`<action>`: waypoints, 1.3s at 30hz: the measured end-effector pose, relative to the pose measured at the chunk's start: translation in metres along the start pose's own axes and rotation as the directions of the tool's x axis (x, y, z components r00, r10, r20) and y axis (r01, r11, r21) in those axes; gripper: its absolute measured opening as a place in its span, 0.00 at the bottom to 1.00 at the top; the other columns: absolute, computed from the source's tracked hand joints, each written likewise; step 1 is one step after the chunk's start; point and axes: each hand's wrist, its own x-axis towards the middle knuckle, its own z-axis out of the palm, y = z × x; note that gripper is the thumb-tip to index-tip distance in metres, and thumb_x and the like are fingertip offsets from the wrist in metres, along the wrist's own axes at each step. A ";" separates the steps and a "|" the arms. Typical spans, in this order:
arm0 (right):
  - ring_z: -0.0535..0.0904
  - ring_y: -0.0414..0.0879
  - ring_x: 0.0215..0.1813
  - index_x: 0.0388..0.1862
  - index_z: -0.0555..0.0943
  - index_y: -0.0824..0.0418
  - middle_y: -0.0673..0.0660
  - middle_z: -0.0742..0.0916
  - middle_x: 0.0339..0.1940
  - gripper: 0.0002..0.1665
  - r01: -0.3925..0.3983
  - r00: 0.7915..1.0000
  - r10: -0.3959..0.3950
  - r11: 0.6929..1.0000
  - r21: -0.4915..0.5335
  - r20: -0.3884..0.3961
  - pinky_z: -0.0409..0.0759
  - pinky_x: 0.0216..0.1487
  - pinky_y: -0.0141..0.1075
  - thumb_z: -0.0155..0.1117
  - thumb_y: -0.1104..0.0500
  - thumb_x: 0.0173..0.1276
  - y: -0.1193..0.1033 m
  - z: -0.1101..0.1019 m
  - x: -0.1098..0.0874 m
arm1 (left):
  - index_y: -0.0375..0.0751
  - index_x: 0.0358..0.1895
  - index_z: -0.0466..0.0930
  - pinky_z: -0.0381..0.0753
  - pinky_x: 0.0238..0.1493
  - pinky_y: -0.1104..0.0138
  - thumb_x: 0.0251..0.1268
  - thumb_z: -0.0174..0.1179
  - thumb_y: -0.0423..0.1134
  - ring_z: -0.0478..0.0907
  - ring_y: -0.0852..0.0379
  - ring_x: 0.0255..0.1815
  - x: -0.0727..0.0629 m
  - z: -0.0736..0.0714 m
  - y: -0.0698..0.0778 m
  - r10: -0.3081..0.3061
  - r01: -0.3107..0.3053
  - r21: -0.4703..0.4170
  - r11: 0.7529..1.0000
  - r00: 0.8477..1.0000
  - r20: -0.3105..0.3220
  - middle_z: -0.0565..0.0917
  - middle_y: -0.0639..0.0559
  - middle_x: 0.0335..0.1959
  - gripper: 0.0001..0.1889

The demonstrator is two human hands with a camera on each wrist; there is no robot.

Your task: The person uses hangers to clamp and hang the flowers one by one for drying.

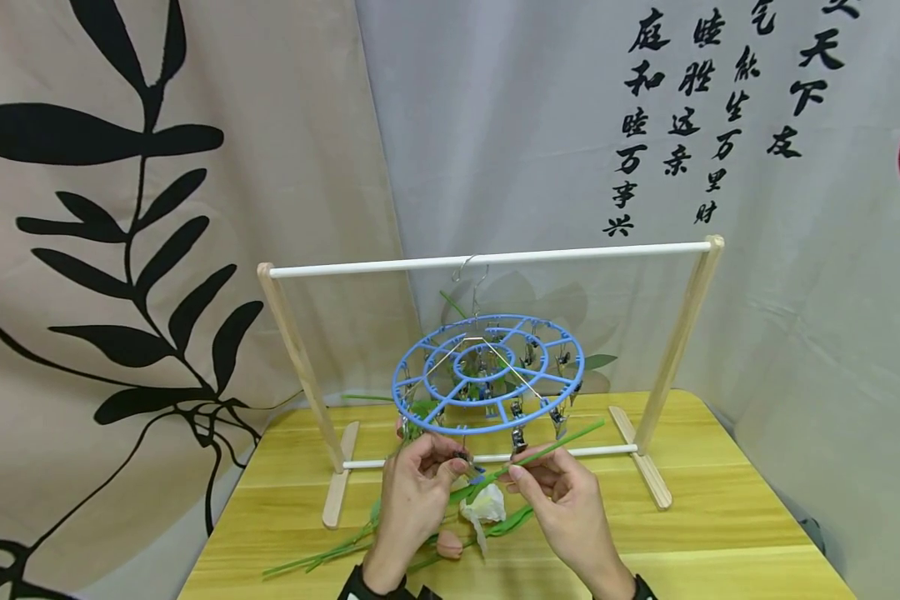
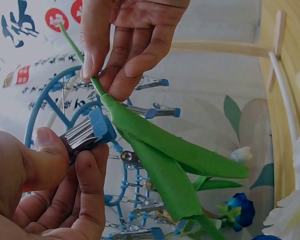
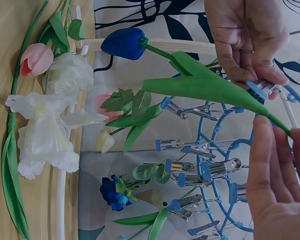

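Note:
Beneath the rim of a round blue clip hanger [image 1: 487, 429], my left hand [image 1: 420, 483] pinches a metal clip with blue tips [image 2: 92, 130] between thumb and fingers. My right hand [image 1: 566, 508] holds an artificial blue tulip [image 3: 122, 44] by its green stem [image 2: 97, 87], thumb against fingers near the stem's end. The stem passes close beside the clip's blue tips in the left wrist view. Broad green leaves [image 3: 205, 90] spread from the stem, and the blue bloom hangs downward at its far end.
A wooden frame [image 1: 682, 342] with a white top bar [image 1: 495, 260] carries the hanger. Several clips hang from it, some with flowers, including a blue rose [image 3: 115, 192]. On the wooden table [image 1: 727, 517] lie a pink tulip [image 3: 36, 60] and white flowers [image 3: 47, 135].

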 end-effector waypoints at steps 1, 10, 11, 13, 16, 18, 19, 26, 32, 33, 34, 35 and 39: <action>0.98 0.42 0.46 0.56 0.86 0.67 0.66 0.94 0.49 0.07 -0.003 1.000 0.003 1.000 0.000 -0.001 0.99 0.48 0.45 0.70 0.72 0.85 0.000 0.000 0.000 | 0.43 0.45 0.94 0.93 0.50 0.71 0.77 0.79 0.32 0.95 0.61 0.44 0.000 0.000 0.000 0.000 0.000 -0.002 1.000 1.000 -0.002 0.97 0.49 0.44 0.03; 0.97 0.43 0.48 0.55 0.88 0.64 0.64 0.95 0.48 0.07 -0.011 1.000 0.011 1.000 -0.001 -0.003 0.99 0.50 0.41 0.72 0.71 0.84 0.001 0.004 0.000 | 0.44 0.43 0.96 0.89 0.40 0.73 0.75 0.81 0.34 0.93 0.63 0.37 0.000 0.001 0.002 -0.033 0.033 0.028 0.999 0.999 0.002 0.97 0.50 0.41 0.03; 0.97 0.43 0.48 0.55 0.88 0.63 0.64 0.95 0.48 0.07 -0.012 1.000 0.012 1.000 -0.003 -0.001 0.98 0.50 0.40 0.72 0.71 0.84 0.000 0.005 0.000 | 0.42 0.44 0.95 0.89 0.41 0.73 0.75 0.80 0.33 0.93 0.62 0.37 0.000 0.001 0.002 -0.034 0.034 0.034 0.999 0.999 0.005 0.97 0.50 0.41 0.02; 0.97 0.43 0.49 0.55 0.88 0.63 0.63 0.96 0.48 0.07 -0.020 1.000 0.020 1.000 -0.005 0.003 0.98 0.51 0.39 0.73 0.70 0.84 0.000 0.007 0.000 | 0.40 0.45 0.95 0.90 0.42 0.72 0.76 0.79 0.31 0.94 0.61 0.38 0.000 0.001 0.002 -0.037 0.036 0.039 0.999 0.999 0.012 0.97 0.50 0.41 0.02; 0.97 0.42 0.50 0.55 0.89 0.62 0.63 0.96 0.49 0.07 -0.028 1.000 0.028 1.000 -0.007 0.010 0.98 0.52 0.38 0.73 0.70 0.84 0.000 0.008 0.000 | 0.38 0.46 0.94 0.91 0.43 0.72 0.77 0.77 0.30 0.94 0.60 0.39 -0.001 0.000 0.001 -0.038 0.037 0.041 0.998 0.999 0.020 0.97 0.49 0.41 0.02; 0.97 0.42 0.50 0.55 0.89 0.62 0.62 0.96 0.49 0.07 -0.034 0.999 0.034 0.999 -0.011 0.012 0.98 0.53 0.37 0.74 0.70 0.84 -0.001 0.009 0.000 | 0.39 0.45 0.95 0.92 0.42 0.71 0.77 0.77 0.30 0.94 0.60 0.38 -0.001 0.000 0.001 -0.038 0.037 0.044 0.998 0.999 0.016 0.97 0.49 0.41 0.02; 0.97 0.42 0.50 0.55 0.89 0.62 0.62 0.96 0.49 0.07 -0.035 0.999 0.036 0.999 -0.013 0.014 0.98 0.53 0.37 0.74 0.69 0.84 -0.001 0.009 0.000 | 0.40 0.45 0.95 0.92 0.42 0.71 0.77 0.77 0.30 0.94 0.61 0.38 -0.001 0.000 0.000 -0.034 0.033 0.044 0.998 0.999 0.013 0.97 0.49 0.41 0.02; 0.96 0.42 0.51 0.55 0.89 0.63 0.62 0.96 0.49 0.08 -0.028 1.000 0.028 1.000 -0.007 0.004 0.96 0.54 0.35 0.73 0.70 0.83 -0.003 0.010 0.000 | 0.48 0.45 0.95 0.90 0.42 0.72 0.76 0.77 0.28 0.93 0.64 0.38 -0.001 0.000 0.000 -0.025 0.025 0.034 0.999 1.000 0.004 0.98 0.51 0.42 0.08; 0.97 0.45 0.50 0.56 0.88 0.65 0.63 0.96 0.49 0.08 -0.017 1.000 0.017 1.000 0.011 0.004 0.97 0.55 0.35 0.72 0.71 0.84 -0.004 0.011 0.002 | 0.44 0.51 0.94 0.91 0.51 0.72 0.78 0.79 0.40 0.93 0.63 0.44 -0.002 -0.002 0.000 -0.039 0.040 -0.020 0.999 0.998 0.042 0.97 0.49 0.47 0.07; 0.97 0.45 0.51 0.56 0.88 0.65 0.64 0.96 0.49 0.08 -0.019 1.000 0.019 1.000 0.014 0.008 0.97 0.55 0.35 0.72 0.71 0.84 -0.004 0.011 0.002 | 0.43 0.52 0.94 0.91 0.52 0.72 0.78 0.78 0.41 0.93 0.63 0.45 -0.002 -0.002 0.000 -0.043 0.044 -0.028 0.999 0.998 0.050 0.97 0.48 0.48 0.08; 0.97 0.45 0.51 0.57 0.88 0.65 0.64 0.96 0.49 0.08 -0.020 1.000 0.020 1.000 0.017 0.010 0.97 0.55 0.35 0.71 0.71 0.84 -0.003 0.011 0.002 | 0.43 0.53 0.93 0.91 0.53 0.72 0.78 0.78 0.41 0.93 0.63 0.46 -0.001 -0.002 0.000 -0.047 0.049 -0.036 0.998 0.997 0.059 0.96 0.48 0.48 0.09; 0.97 0.45 0.51 0.57 0.88 0.65 0.64 0.96 0.49 0.08 -0.020 1.000 0.020 1.000 0.017 0.013 0.97 0.55 0.35 0.71 0.72 0.84 -0.003 0.011 0.002 | 0.43 0.54 0.93 0.91 0.53 0.72 0.78 0.77 0.41 0.93 0.63 0.46 -0.001 -0.002 -0.001 -0.050 0.053 -0.043 0.998 0.997 0.067 0.96 0.48 0.49 0.10; 0.97 0.44 0.51 0.57 0.88 0.65 0.65 0.96 0.49 0.09 -0.012 1.000 0.011 1.000 0.021 0.026 0.97 0.56 0.36 0.71 0.72 0.84 -0.002 0.011 0.002 | 0.46 0.58 0.93 0.91 0.54 0.72 0.81 0.76 0.40 0.92 0.62 0.48 -0.001 -0.002 -0.002 -0.037 0.041 -0.057 0.998 0.996 0.084 0.96 0.50 0.51 0.10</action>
